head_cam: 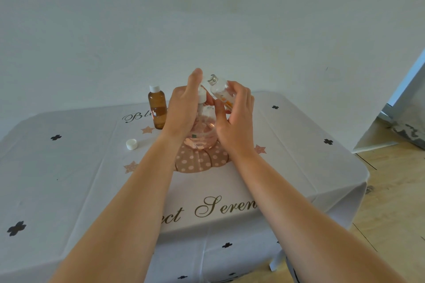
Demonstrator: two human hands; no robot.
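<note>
One head-worn wide-angle view, facing forward and down, near the counter (69,167). Left grip (184,110) and right grip (234,119) mid-frame; wall (207,18) at 12 o'clock, wooden floor (391,202) at 3 o'clock.

The left hand (184,110) and right hand (234,118) hover close, fingers curled.

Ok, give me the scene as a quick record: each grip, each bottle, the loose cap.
left grip: holds the white pump head of the round bottle
right grip: holds small clear bottle, tilted, silver neck toward the pump
round bottle: upright on tablecloth, pinkish liquid inside
amber bottle: upright, white cap on, back left, untouched
loose cap: white, lying left of the round bottle
</note>
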